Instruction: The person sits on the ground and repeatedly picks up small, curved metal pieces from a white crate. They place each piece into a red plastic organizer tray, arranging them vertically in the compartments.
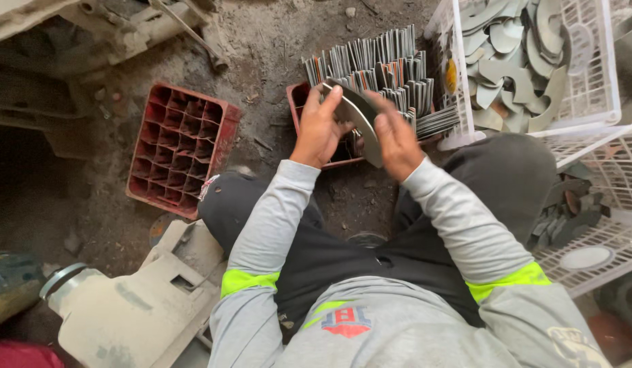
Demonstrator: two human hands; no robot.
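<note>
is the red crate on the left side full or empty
Empty. The red crate on the dirt floor shows only bare, dark compartments, while the crate by the hands is packed with upright metal pieces.

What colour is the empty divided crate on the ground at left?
Red, dusty; the empty crate shows best in the head view.

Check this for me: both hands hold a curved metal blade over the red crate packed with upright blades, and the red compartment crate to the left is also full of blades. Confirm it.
Not quite. In the head view, the left hand and right hand do hold the curved metal blade over the packed red crate, but the red compartment crate to the left is empty.
</note>
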